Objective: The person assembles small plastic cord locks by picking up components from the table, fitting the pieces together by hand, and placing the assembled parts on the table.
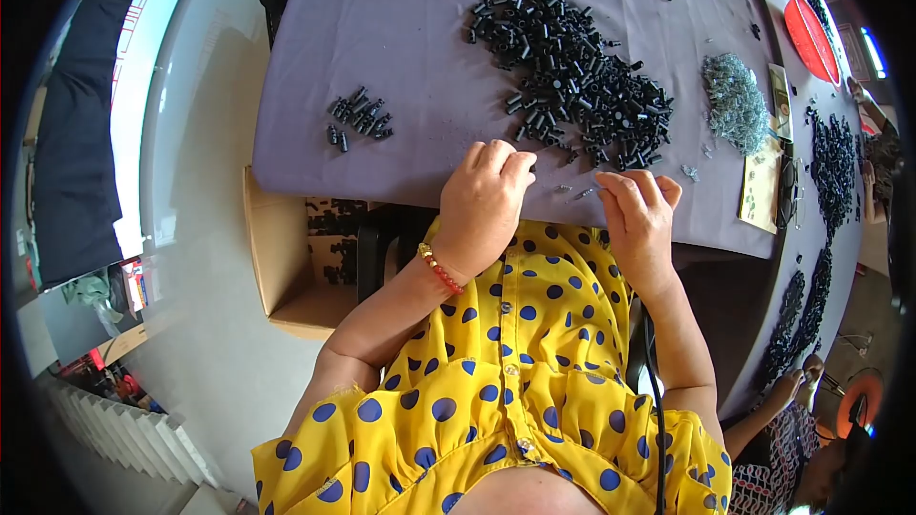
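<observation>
Already, a few black tubes [361,119] are set apart near the worktop's [410,48] left edge; a far larger heap [582,76], short-pieced and glossy, is left loose at the middle. By the near edge, a dark piece [532,169] is pinched by the left hand [489,193]; a thin pale piece [583,195] seems gripped by the right hand [644,219].

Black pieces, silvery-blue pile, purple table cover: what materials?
Black pieces: probably plastic, satin; uniform colour, soft highlights.
Silvery-blue pile: metal or clear plastic, can't tell; glinting, parts too small.
Purple table cover: likely fabric, matte; drapes with soft creases.
</observation>
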